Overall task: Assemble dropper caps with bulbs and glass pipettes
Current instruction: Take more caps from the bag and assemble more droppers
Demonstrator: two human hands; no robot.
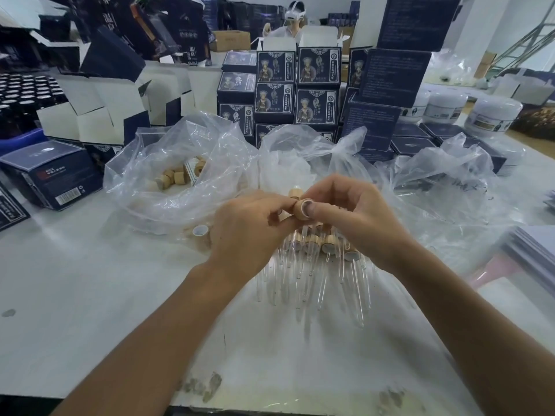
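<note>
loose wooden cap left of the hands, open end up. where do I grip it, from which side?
Grip the loose cap across its round wooden side wall, coming from above with fingers on opposite sides. It stands upright on the table by the plastic bag, white-lined mouth up, so the wall is exposed. The left hand is nearest.

surface (pixel 90 289): white, scuffed, stained at near edge | centre: assembled droppers (pixel 318 259) in a heap | behind: clear plastic bags (pixel 180 175), one holding wooden caps (pixel 177 175) | left: dark blue box (pixel 54 175) | back: stacked printed boxes (pixel 297 85) | right: white jars (pixel 492 115)
</note>
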